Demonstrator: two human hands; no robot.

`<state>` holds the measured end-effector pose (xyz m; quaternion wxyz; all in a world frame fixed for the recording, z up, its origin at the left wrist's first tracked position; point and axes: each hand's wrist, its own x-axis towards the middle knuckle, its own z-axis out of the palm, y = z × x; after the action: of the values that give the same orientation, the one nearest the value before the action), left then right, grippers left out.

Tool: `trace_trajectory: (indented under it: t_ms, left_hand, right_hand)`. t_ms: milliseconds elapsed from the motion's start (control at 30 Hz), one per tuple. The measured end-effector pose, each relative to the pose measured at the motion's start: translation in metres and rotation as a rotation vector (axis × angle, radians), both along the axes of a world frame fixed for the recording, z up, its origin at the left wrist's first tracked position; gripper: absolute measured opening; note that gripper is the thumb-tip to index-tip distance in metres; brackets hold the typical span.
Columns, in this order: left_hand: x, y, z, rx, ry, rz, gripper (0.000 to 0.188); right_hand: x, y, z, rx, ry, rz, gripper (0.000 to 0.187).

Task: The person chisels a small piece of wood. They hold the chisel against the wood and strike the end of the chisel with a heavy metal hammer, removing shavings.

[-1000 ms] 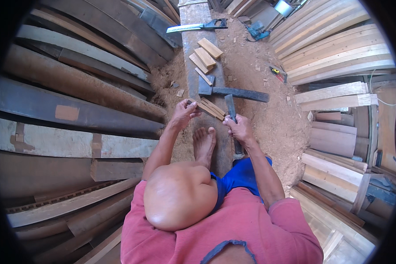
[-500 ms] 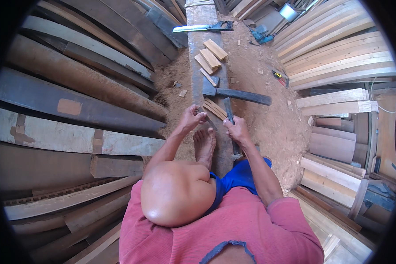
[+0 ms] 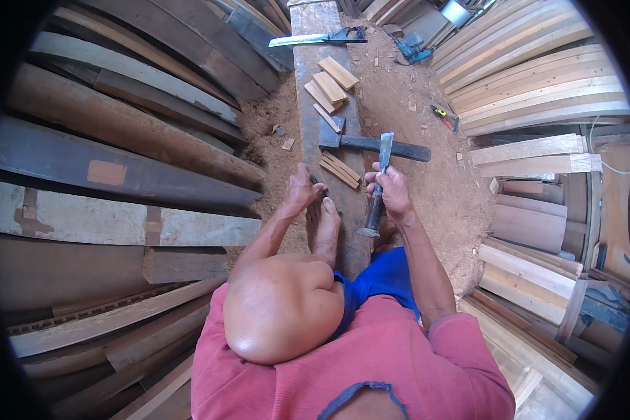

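My right hand (image 3: 392,192) is closed round a chisel (image 3: 375,210), its flat blade pointing away from me and its dark handle toward me. My left hand (image 3: 302,189) is closed above my bare foot; something small and dark shows at its fingertips, too small to name. Between the hands, a few thin wood strips (image 3: 340,170) lie side by side on a long worn plank (image 3: 311,148). Just beyond lies a hammer (image 3: 388,147) with a blocky head and dark handle. A narrow wood piece (image 3: 327,117) rests against its head, with small wood blocks (image 3: 330,85) farther up.
A handsaw (image 3: 318,40) lies across the plank's far end. To its right are a blue power tool (image 3: 413,50) and a red-and-yellow hand tool (image 3: 444,117) on sawdust-covered ground (image 3: 420,189). Stacked boards (image 3: 119,161) line the left, lighter timber (image 3: 532,77) the right.
My right hand has lifted the chisel up and right off the plank, its blade now clear of the strips. My left hand has drawn back slightly left, away from the strips.
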<state>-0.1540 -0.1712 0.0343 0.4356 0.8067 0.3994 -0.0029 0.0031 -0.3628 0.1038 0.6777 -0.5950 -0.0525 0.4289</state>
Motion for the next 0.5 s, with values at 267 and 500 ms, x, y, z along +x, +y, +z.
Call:
trace_trajectory:
  t_ms: [267,500]
  left_hand:
    - [-0.006,0.014,-0.007,0.108,0.064,-0.317,0.071]
    - [0.021,-0.022,0.094,0.429,-0.503,-0.469,0.060]
  right_hand:
    - [0.000,0.026,0.016,0.025,0.097,0.053,0.031]
    - [-0.007,0.040,-0.014,-0.025,0.251,0.074,0.026]
